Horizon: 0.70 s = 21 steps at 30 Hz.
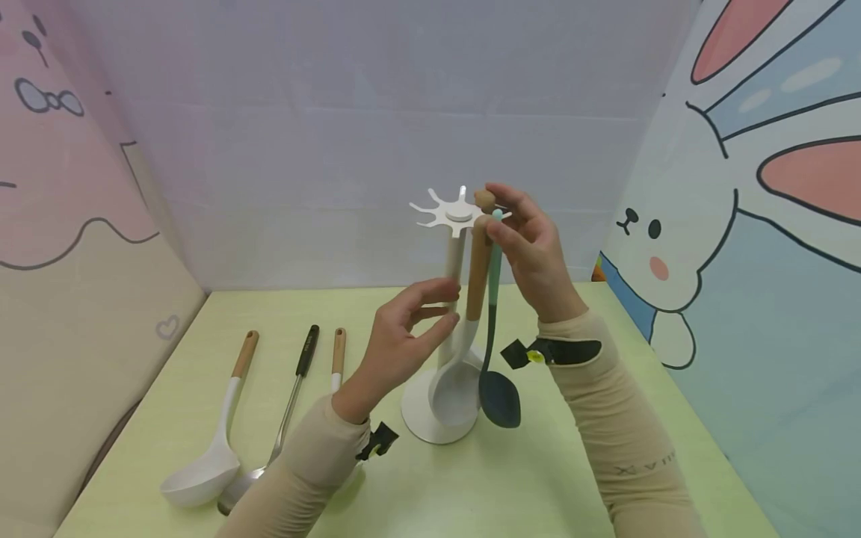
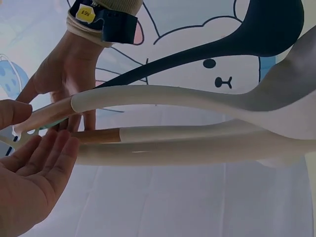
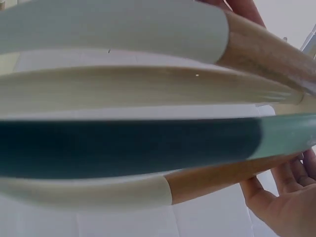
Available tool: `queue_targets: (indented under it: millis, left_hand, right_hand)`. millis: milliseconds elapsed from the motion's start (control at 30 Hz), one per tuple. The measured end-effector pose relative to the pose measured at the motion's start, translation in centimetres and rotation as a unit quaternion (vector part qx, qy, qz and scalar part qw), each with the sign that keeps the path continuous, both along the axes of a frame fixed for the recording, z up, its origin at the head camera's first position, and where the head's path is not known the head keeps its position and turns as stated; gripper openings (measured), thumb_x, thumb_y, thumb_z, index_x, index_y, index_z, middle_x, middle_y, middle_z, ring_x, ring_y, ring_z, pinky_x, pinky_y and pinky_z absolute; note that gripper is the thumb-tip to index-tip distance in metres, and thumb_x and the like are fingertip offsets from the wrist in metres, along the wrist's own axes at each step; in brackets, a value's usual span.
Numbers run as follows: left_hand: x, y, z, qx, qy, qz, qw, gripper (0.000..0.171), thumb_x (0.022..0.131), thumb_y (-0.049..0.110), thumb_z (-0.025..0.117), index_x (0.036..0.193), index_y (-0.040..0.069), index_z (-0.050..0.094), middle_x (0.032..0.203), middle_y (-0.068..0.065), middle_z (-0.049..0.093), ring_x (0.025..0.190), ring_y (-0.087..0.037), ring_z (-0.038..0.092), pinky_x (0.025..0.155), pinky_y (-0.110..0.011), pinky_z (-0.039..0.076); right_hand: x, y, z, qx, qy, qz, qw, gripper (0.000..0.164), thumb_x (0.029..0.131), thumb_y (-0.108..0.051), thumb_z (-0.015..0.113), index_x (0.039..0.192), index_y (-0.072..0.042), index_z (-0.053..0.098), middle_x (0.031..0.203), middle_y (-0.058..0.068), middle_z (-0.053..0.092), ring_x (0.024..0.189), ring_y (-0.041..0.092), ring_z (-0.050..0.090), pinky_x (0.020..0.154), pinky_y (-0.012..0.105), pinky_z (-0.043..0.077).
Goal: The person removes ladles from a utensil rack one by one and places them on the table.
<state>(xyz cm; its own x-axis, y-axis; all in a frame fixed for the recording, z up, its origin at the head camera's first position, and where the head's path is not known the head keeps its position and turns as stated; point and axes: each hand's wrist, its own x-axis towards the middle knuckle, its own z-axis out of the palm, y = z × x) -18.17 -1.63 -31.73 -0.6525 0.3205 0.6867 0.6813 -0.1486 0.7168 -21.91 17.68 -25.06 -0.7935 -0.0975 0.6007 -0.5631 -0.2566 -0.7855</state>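
Observation:
A white utensil stand has a ring of hooks at its top. From it hang a white ladle with a wooden handle and a dark grey spoon-like utensil with a mint handle. My right hand is at the hooks, fingers curled at the wooden handle end of another white utensil behind; its head is mostly hidden. The right thumb lies beside the mint handle's tip. My left hand is near the pole and ladle handle, fingers loosely extended, gripping nothing.
On the table's left lie a white ladle with a wooden handle, a steel utensil with a black handle, and a wooden-handled utensil partly hidden by the left arm. A pale wall stands behind, with cartoon-printed panels at both sides.

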Motion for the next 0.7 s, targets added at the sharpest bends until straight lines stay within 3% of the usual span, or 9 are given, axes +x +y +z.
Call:
queue_targets:
  millis: [233, 700]
  left_hand:
    - [0.0, 0.9, -0.3, -0.002, -0.003, 0.009, 1.0000, 0.041, 0.088, -0.011, 0.066, 0.128, -0.013, 0.056, 0.120, -0.025, 0.065, 0.108, -0.035, 0.065, 0.091, -0.038, 0.056]
    - [-0.1, 2.3, -1.0, 0.000, -0.042, 0.028, 0.9987, 0.043, 0.088, -0.006, 0.071, 0.129, -0.008, 0.058, 0.112, -0.024, 0.067, 0.099, -0.032, 0.068, 0.084, -0.034, 0.059]
  right_hand:
    - [0.3, -0.4, 0.0, -0.004, -0.003, -0.025, 1.000, 0.091, 0.070, -0.051, 0.088, 0.135, 0.001, 0.052, 0.121, 0.005, 0.056, 0.094, 0.014, 0.054, 0.085, 0.025, 0.048]
    - [1.0, -1.1, 0.1, 0.011, 0.016, -0.067, 0.998, 0.097, 0.070, -0.054, 0.087, 0.137, 0.005, 0.047, 0.116, 0.004, 0.056, 0.109, 0.020, 0.051, 0.092, 0.030, 0.046]
